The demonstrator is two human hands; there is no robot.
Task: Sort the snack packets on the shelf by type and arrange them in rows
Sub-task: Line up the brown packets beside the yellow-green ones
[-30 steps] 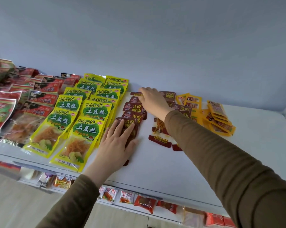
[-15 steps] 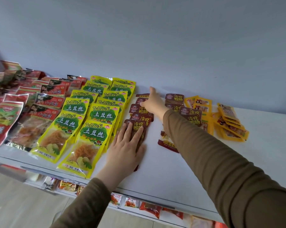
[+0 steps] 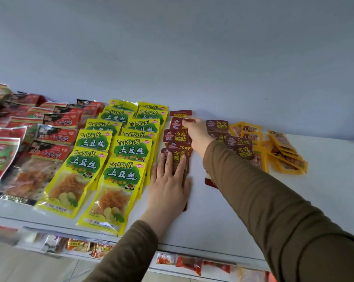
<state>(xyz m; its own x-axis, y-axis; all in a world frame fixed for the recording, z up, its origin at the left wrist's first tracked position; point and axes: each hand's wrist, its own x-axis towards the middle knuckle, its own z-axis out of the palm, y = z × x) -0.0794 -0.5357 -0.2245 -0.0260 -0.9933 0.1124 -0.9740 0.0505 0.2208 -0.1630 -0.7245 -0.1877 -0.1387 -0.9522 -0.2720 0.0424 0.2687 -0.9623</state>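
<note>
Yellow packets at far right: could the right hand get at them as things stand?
Probably yes. The right hand is at the dark red row, and the yellow packets lie uncovered beside that arm, nothing between.

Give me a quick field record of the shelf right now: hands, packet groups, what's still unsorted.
left hand: flat, fingers straight, pressing on the nearest dark red packet
right hand: reaching to the far end of the dark red row, touching a packet there; grip unclear
yellow-green packets: two neat rows, left of the dark red row
loose dark red packets: overlapping, right of the arm
orange packets: loose pile, far right
shelf: white
</note>
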